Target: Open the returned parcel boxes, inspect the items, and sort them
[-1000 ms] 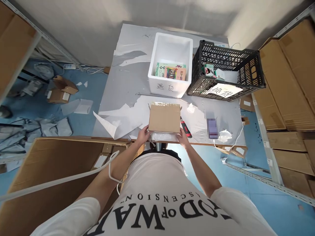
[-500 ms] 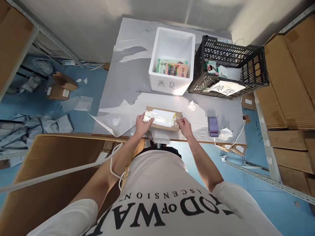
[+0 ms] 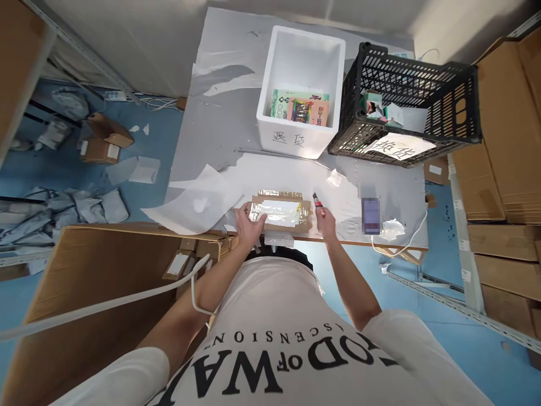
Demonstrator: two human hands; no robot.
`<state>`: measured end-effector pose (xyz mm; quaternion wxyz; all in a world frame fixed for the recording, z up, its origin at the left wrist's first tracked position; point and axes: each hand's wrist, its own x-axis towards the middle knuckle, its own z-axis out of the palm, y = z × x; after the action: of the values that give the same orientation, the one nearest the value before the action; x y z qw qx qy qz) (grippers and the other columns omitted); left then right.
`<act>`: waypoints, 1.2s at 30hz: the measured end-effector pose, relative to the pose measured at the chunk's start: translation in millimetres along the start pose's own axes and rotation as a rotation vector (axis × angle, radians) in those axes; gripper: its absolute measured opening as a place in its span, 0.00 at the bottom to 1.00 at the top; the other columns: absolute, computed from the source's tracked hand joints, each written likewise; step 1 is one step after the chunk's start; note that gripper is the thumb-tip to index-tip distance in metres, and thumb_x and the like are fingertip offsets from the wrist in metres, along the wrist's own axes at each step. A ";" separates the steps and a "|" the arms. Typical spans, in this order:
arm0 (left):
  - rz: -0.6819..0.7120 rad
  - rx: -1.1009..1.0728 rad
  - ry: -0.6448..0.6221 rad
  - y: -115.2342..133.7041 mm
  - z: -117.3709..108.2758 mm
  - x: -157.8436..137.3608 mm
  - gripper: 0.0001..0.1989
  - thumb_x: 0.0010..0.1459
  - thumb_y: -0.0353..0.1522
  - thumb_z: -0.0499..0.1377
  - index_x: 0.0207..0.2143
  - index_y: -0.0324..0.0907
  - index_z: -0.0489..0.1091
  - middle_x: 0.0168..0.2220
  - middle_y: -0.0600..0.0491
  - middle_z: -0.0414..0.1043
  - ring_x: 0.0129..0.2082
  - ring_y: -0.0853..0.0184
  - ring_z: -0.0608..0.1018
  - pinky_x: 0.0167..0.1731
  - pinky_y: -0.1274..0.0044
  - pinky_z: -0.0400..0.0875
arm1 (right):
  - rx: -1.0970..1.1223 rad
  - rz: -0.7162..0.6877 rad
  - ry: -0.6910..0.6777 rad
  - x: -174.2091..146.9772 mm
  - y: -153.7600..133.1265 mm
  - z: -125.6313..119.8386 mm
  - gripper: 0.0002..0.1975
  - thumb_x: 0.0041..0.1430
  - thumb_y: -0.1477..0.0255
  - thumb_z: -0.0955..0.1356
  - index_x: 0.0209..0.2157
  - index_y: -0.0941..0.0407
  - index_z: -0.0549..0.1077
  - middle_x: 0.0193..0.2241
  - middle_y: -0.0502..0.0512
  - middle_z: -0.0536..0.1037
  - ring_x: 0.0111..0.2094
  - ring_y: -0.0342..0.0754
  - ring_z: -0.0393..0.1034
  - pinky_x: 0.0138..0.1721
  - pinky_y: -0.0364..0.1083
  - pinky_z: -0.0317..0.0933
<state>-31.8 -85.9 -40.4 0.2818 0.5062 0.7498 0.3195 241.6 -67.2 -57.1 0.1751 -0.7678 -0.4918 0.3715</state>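
A small cardboard box (image 3: 279,226) with a white label and shiny clear tape lies at the table's front edge. My left hand (image 3: 250,221) grips its left end, thumb on top and fingers around the side. In my right hand (image 3: 326,223), just off the box's right end, is a red and black utility knife (image 3: 317,203). The knife points away from me, and its blade is too small to make out. Along the far side of the box a taped strip of cardboard (image 3: 279,195) shows.
A white foam box (image 3: 281,138) with colourful booklets stands at the back beside a black plastic crate (image 3: 406,152) holding small packages. A phone (image 3: 371,216) on a white cable lies to the right. A large open carton (image 3: 105,270) stands left of me.
My right hand has let go of the box's right end and now holds a utility knife beside it. A taped strip now shows along the box's far side. The view has shifted slightly.
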 end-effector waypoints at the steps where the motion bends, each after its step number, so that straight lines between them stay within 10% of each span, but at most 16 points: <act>1: 0.041 0.041 0.010 1.4 2.3 -0.3 0.22 0.52 0.44 0.64 0.46 0.41 0.70 0.47 0.43 0.68 0.52 0.53 0.68 0.55 0.63 0.60 | -0.119 0.019 0.040 7.6 7.3 -1.8 0.23 0.62 0.58 0.61 0.52 0.57 0.67 0.50 0.66 0.71 0.51 0.58 0.65 0.47 0.53 0.61; 4: 0.220 0.157 -0.104 1.8 4.3 -2.5 0.11 0.60 0.41 0.58 0.32 0.43 0.73 0.39 0.44 0.73 0.47 0.54 0.72 0.53 0.62 0.59 | -0.454 0.041 -0.039 26.5 28.1 -8.8 0.32 0.55 0.65 0.69 0.59 0.57 0.61 0.55 0.70 0.66 0.55 0.64 0.61 0.47 0.55 0.62; 8: 0.523 0.269 -0.176 -8.2 -2.4 -10.8 0.13 0.63 0.40 0.54 0.41 0.44 0.75 0.41 0.45 0.77 0.45 0.57 0.75 0.49 0.63 0.64 | -0.492 -0.129 -0.133 35.9 30.2 -26.9 0.31 0.61 0.70 0.61 0.64 0.59 0.53 0.50 0.69 0.69 0.48 0.60 0.67 0.45 0.56 0.64; 12: 0.743 0.377 -0.160 -27.2 -7.0 -24.1 0.16 0.65 0.35 0.52 0.52 0.44 0.71 0.50 0.45 0.75 0.52 0.56 0.73 0.52 0.62 0.66 | -0.438 -0.541 -0.085 22.1 -22.9 -43.5 0.31 0.65 0.72 0.54 0.69 0.56 0.41 0.53 0.66 0.67 0.48 0.56 0.68 0.43 0.51 0.65; 18: 0.775 0.372 -0.138 -43.5 -0.4 -29.2 0.19 0.65 0.29 0.49 0.55 0.45 0.69 0.52 0.45 0.74 0.56 0.56 0.72 0.56 0.58 0.65 | -0.949 -0.961 -0.611 -12.7 -126.6 -19.5 0.37 0.63 0.78 0.58 0.68 0.41 0.40 0.51 0.59 0.70 0.37 0.50 0.73 0.33 0.45 0.62; 36: 0.758 0.340 -0.212 -44.6 -2.9 -23.9 0.17 0.66 0.31 0.51 0.53 0.44 0.71 0.51 0.44 0.75 0.55 0.57 0.73 0.55 0.59 0.67 | -1.274 -0.875 -0.649 -40.6 -142.6 -44.2 0.37 0.63 0.72 0.62 0.69 0.46 0.41 0.49 0.64 0.72 0.34 0.52 0.74 0.27 0.43 0.57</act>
<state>-51.9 -121.6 -70.3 0.1324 0.8152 0.5198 0.2187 175.6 -34.0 78.8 -0.3141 -0.3147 -0.8871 0.1238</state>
